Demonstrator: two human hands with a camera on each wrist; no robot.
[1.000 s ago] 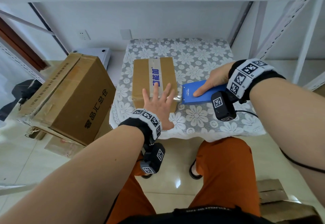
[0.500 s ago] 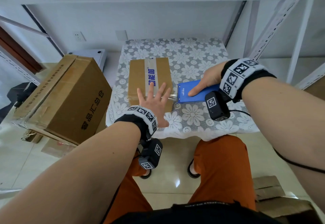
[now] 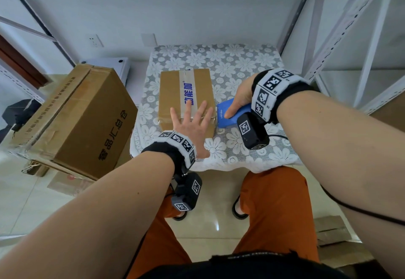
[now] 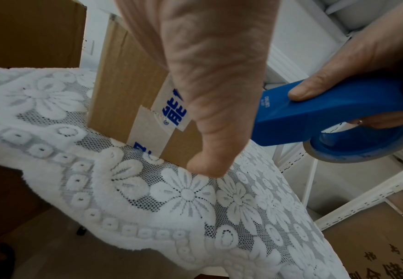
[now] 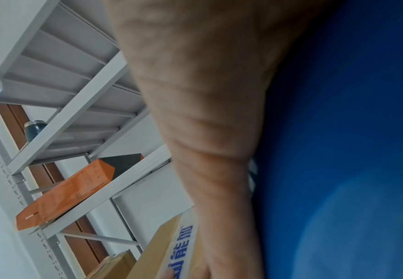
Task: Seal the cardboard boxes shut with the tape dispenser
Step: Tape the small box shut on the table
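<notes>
A small cardboard box (image 3: 175,94) with a printed tape strip along its top stands on the lace-covered table (image 3: 241,64). My left hand (image 3: 192,123) lies flat on its near top edge, fingers spread and straight; the thumb (image 4: 210,132) hangs down the box's front face (image 4: 129,90). My right hand (image 3: 238,101) grips the blue tape dispenser (image 3: 230,114) right beside the box's near right corner. A short stretch of clear tape (image 3: 211,117) runs from the dispenser's nose to the box. The dispenser (image 4: 315,117) and its tape roll (image 4: 339,151) show in the left wrist view; the dispenser (image 5: 339,132) fills the right wrist view.
A large cardboard box (image 3: 74,121) leans on the floor left of the table. White metal shelf posts (image 3: 372,44) stand at the right and behind. Flattened cardboard (image 3: 335,232) lies on the floor at the lower right. My knees are under the table's near edge.
My right hand has raised its wrist and brought the dispenser a little nearer the box's corner. My left hand stays flat on the box.
</notes>
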